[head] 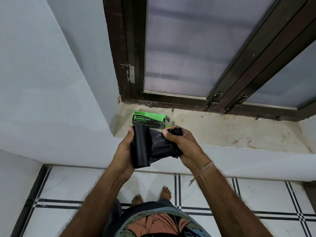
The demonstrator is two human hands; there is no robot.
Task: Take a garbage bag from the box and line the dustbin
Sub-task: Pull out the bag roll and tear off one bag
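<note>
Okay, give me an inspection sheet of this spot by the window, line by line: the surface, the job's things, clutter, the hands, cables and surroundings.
Surface: stone window sill, stained and dusty.
Job's things: green garbage bag box lies on the sill's left end, its right end open; black bag roll is out of it, with one bag partly pulled off. No dustbin in view.
Clutter: small debris specks near the window frame.
Hands: left hand grips the roll; right hand clutches the bunched bag end. A thread is tied around the right wrist.
Cables: nothing seen.
Surroundings: dark wooden window frame with mesh panes, pale walls, tiled floor with black stripes, bare feet below.
</note>
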